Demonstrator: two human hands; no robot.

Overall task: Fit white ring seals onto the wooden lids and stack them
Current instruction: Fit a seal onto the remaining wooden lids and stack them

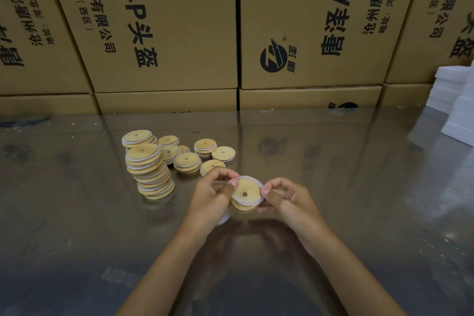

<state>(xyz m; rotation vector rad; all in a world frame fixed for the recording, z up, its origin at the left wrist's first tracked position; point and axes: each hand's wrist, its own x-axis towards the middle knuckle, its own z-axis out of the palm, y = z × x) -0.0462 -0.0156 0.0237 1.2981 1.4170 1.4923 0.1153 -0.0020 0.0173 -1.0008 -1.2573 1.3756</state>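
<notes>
The lid [245,194], a round wooden disc with a small centre hole, is held just above the surface [333,187] near the middle, tilted toward the camera. A white ring [248,177] sits partly round it, loose along the top edge and crossing the lower face. The left hand [214,194] pinches the lid's left edge, thumb on the ring; the right hand [287,196] pinches the right edge the same way, so each grip is closed on lid and ring together. Behind and to the left, a leaning stack [151,172] of ringed lids stands on the surface, with shorter piles [188,161] beside it. Boxes [164,23] with black print line the far edge, and white blocks [459,105] sit at the right.
</notes>
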